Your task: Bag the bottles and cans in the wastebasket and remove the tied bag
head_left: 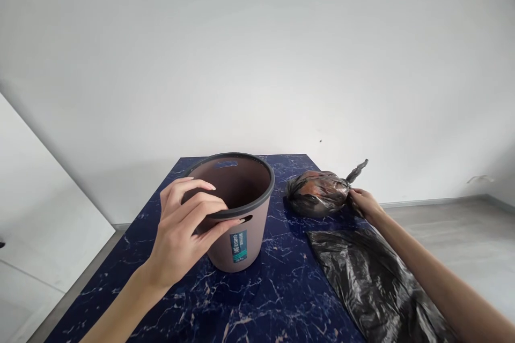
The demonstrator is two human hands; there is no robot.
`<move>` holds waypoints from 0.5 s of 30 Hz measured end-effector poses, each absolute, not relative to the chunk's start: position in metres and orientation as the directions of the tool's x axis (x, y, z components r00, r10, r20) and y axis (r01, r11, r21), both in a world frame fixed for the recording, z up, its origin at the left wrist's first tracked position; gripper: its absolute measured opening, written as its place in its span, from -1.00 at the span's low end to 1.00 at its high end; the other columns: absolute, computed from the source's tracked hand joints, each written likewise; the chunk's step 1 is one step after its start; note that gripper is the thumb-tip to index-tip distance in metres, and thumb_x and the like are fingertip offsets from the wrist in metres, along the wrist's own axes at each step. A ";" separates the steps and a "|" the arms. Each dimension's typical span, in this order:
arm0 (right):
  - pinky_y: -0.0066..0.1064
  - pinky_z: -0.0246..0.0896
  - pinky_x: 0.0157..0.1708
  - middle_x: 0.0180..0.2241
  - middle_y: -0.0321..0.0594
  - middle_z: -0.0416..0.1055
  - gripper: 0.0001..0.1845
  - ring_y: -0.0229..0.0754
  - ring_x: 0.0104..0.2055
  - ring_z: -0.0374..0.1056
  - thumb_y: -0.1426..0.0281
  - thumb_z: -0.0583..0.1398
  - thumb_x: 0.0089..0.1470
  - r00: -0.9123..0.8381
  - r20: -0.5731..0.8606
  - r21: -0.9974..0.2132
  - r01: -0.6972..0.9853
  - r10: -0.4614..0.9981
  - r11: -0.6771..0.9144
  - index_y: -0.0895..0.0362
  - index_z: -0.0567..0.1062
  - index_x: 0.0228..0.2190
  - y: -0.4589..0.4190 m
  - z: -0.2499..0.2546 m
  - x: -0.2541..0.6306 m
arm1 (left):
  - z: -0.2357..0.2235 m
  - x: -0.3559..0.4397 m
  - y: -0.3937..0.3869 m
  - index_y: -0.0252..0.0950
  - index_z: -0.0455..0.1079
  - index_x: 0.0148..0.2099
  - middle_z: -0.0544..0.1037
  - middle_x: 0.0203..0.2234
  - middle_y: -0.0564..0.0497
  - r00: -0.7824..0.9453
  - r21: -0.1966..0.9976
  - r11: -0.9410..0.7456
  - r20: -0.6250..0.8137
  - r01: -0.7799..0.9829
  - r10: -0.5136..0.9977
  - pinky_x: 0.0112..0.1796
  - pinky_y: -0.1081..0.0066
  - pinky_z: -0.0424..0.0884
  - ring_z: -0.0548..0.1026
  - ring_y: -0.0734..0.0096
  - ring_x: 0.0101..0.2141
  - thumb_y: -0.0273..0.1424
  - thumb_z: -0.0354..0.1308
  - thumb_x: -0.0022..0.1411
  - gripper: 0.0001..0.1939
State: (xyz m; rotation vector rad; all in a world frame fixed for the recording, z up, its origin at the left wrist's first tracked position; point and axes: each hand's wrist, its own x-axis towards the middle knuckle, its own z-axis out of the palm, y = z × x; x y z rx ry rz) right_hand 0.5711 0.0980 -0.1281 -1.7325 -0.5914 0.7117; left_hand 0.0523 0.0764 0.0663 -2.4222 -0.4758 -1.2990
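Observation:
A brown garbage bin (259, 225) with a dark grey rim and a teal label stands upright on the table. My left hand (187, 225) grips its near left rim, fingers over the inside and thumb outside by the handle slot. To the right lies a filled black garbage bag (316, 193), knotted at its right end, with orange-brown contents showing through the thin plastic. My right hand (364, 203) is closed at the bag's knotted neck. A flat, unfilled black garbage bag (370, 278) is spread in front of it, partly behind my right forearm.
The blue marbled table (277, 289) reaches back to a plain white wall (257, 64). A white cabinet (44, 203) stands at the left. Grey floor (454, 230) shows beyond the table's right edge.

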 end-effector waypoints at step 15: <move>0.14 0.39 0.15 0.09 0.07 0.59 -0.41 0.35 0.19 0.49 -0.09 0.23 0.03 0.523 0.160 -0.694 0.662 0.837 -0.281 0.04 0.55 -0.05 -0.042 -0.129 0.562 | 0.053 0.042 0.081 -0.12 0.46 -0.05 0.69 -0.24 0.00 0.455 -0.074 -0.827 0.861 0.557 0.229 0.11 -0.13 0.41 0.57 -0.04 0.03 -0.34 0.44 0.35 -0.77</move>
